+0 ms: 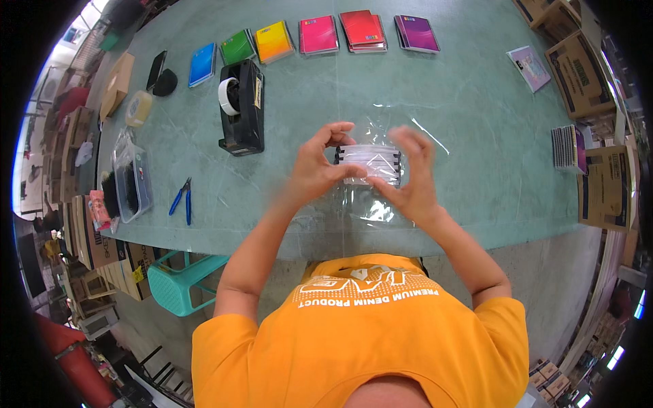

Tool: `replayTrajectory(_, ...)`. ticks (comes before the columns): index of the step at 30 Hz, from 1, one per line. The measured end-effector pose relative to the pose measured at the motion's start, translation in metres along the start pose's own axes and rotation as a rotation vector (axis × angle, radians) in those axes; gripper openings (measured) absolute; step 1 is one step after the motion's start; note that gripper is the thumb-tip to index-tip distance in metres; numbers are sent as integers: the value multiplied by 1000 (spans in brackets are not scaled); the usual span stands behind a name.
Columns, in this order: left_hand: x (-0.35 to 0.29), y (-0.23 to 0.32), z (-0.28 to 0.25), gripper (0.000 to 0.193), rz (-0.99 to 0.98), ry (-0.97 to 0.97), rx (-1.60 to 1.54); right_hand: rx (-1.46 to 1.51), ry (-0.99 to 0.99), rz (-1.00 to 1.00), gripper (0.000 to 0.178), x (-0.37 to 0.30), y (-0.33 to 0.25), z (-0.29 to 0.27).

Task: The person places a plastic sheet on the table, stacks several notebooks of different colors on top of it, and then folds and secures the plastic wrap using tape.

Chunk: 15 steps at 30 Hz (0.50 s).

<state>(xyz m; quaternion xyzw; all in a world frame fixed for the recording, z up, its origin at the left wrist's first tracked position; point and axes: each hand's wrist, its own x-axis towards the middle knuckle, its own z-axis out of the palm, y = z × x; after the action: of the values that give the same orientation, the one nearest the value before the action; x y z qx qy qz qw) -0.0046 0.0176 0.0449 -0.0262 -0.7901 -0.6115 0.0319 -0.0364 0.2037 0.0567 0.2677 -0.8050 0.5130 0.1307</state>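
In front of me, a small stack of spiral notebooks (369,163) stands with its white page edges up and black binding at its ends. A clear plastic film (373,211) lies under and around it, shining with reflections. My left hand (316,166) grips the left end, thumb on the near side and fingers on the far side. Over the right end curves my right hand (416,177), its thumb at the near corner of the stack. Its fingers are raised, apart from the thumb and slightly blurred, with nothing visible between them.
A black tape dispenser (246,109) stands left of the hands, with blue cutters (181,202) nearer me. Coloured notebooks (318,35) line the far side. Right are another notebook stack (568,149) and cardboard boxes (604,187). A plastic bin (139,183) sits at the left edge.
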Motion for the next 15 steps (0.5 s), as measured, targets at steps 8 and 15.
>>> replayTrajectory(8, 16, 39, -7, 27, 375, -211, 687, 30, -547, 178, 20, 40, 10, -19)
replayTrajectory(15, -19, 49, 8, 22, 471, -168, 860, -688, -581, -397, 35, 13, -21, -16)
